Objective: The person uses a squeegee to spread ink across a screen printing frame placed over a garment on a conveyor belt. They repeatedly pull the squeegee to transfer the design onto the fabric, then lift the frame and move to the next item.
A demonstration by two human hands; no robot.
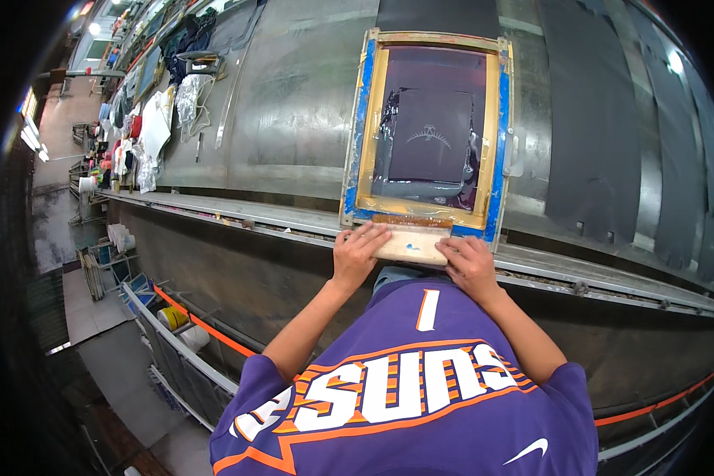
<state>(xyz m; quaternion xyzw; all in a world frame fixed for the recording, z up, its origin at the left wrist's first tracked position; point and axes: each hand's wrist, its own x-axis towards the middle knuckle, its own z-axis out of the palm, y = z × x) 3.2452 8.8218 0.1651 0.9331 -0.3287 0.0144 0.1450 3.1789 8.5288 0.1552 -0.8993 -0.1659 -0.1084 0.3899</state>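
A screen printing frame lies flat on the long metal table, its border covered with blue and yellowish tape. Through its dark mesh a pale, crown-like curved design shows, and glossy wet-looking smears run along the mesh's sides. At the frame's near edge is a squeegee with a pale wooden handle and a brown blade edge. My left hand grips the handle's left end, fingers on top. Around its right end closes my right hand. Both thumbs are partly hidden.
Dark fabric panels lie on the table to the right, and another sits beyond the frame. Plastic bags, cloth and small items crowd the far left. A metal rail runs along the table's near edge. An orange-edged rack stands lower left.
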